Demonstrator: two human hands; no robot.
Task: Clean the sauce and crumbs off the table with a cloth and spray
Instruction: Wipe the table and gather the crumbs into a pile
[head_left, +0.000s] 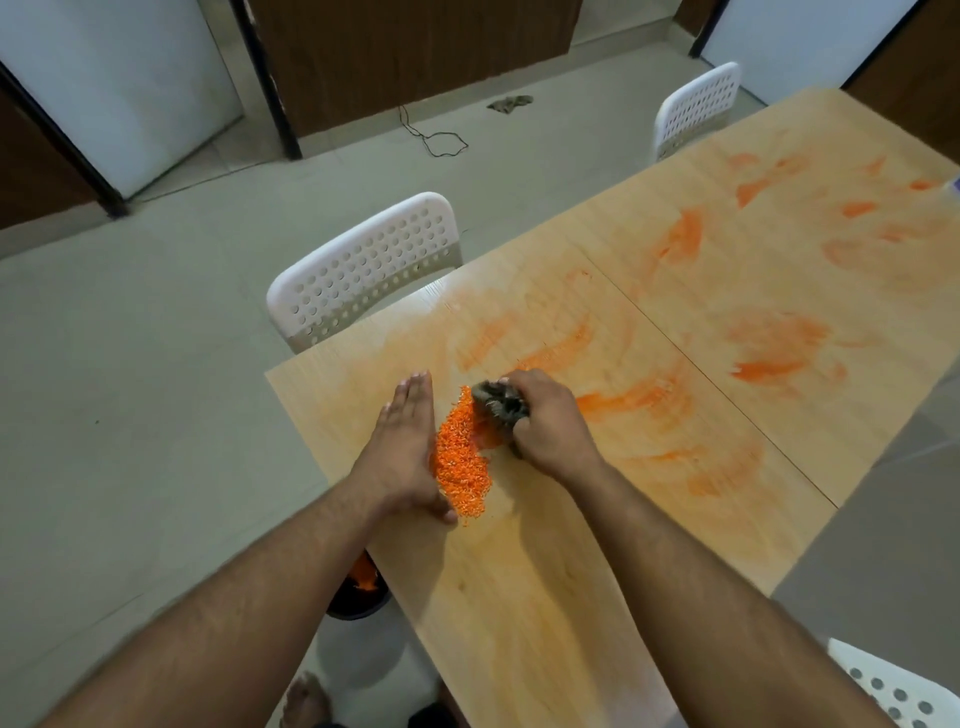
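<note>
The person stands at the six o'clock end of the wooden table (545, 597), herding a heap of orange crumbs (460, 457) between both hands. The left hand (402, 447) lies flat and straight-fingered on the wood at the heap's nine o'clock side, acting as a wall and holding nothing. The right hand (550, 421) has its fingers curled tight round a bunched dark cloth (501, 405), which touches the heap at about its two o'clock edge. Smeared orange sauce (769, 369) streaks the tabletop from the hands out toward one and two o'clock. Below the table edge, at about seven o'clock from the heap, a dark bin (358, 587) with orange matter inside sits on the floor.

The risks, as a judgement: the heap lies near the table's edge, so a hard push could spill crumbs past the flat hand onto the floor, missing the bin. The sauce-damp cloth may also drag crumbs back into the smears. No spray bottle can be clearly made out.
</note>
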